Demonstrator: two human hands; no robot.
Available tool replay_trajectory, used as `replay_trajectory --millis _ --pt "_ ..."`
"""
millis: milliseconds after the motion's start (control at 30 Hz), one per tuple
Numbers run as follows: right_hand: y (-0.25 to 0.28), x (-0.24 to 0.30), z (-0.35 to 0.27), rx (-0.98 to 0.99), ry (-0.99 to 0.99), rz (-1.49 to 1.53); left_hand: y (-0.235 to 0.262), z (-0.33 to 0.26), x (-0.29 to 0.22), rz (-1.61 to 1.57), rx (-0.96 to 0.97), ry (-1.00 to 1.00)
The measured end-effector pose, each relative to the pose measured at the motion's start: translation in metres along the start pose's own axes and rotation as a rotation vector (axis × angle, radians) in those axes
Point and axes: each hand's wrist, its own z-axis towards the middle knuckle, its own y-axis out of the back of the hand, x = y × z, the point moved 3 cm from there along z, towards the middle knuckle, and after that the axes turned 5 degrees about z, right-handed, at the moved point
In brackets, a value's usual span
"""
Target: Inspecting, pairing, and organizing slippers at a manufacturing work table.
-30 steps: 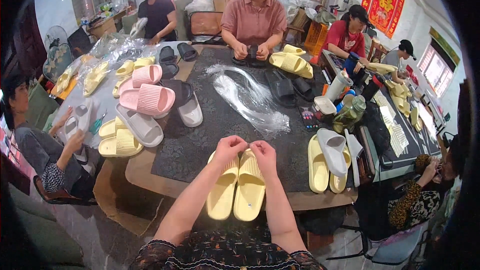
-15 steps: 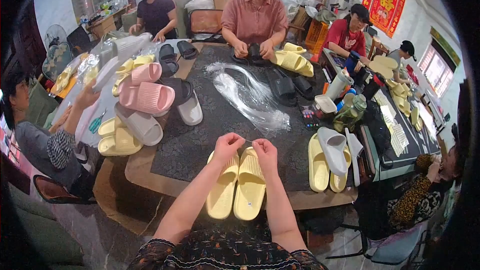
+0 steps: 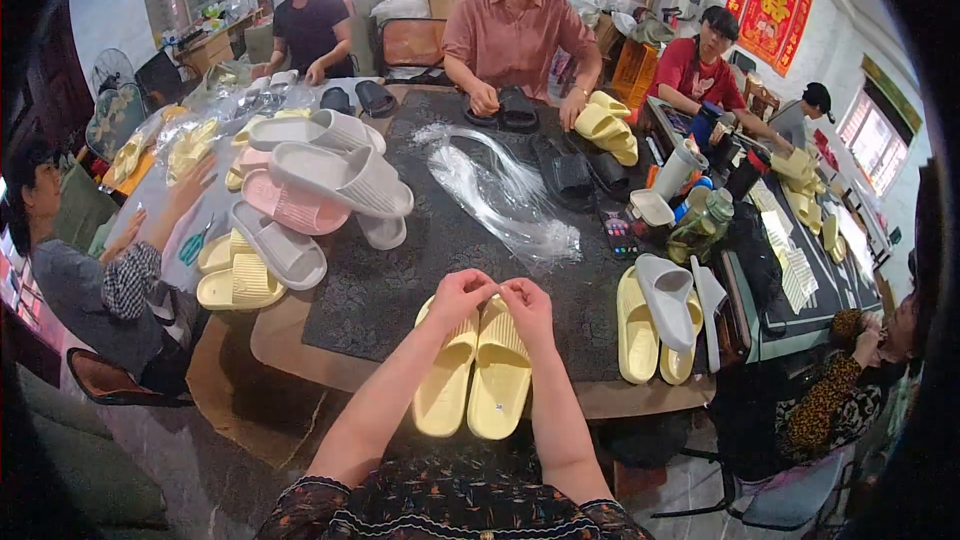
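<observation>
A pair of pale yellow slippers lies side by side at the table's near edge, their toe straps away from me. Above the straps my left hand and my right hand meet, fingertips pinched together. Between them is a thin clear plastic strand, mostly hidden by the fingers now but visible a moment earlier. Just beyond my hands a bundle of clear plastic strands is spread over the dark table mat.
Grey slippers top a pile with pink and yellow ones at left. More yellow and grey slippers lie to my right, near bottles and a phone. Across the table a co-worker handles black slippers; others sit around.
My hands have drawn closer, and the strand no longer shows between them. The grey slippers lifted by the co-worker on the left now rest on the pile.
</observation>
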Motion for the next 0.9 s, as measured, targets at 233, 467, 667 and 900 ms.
replay_trajectory --millis 233,467,667,900 --pt "0.004 -0.003 0.001 -0.041 -0.009 0.066 0.001 0.001 0.003 -0.059 -0.102 -0.005" --pt "0.007 -0.014 0.005 -0.084 0.032 0.062 0.002 -0.002 -0.002 -0.056 -0.097 0.02" --pt "0.003 -0.014 0.004 -0.013 0.001 0.064 0.001 -0.003 -0.003 -0.057 -0.069 0.044" --pt "0.006 0.0 0.0 -0.105 -0.006 0.007 0.004 -0.003 -0.004 -0.067 -0.126 0.05"
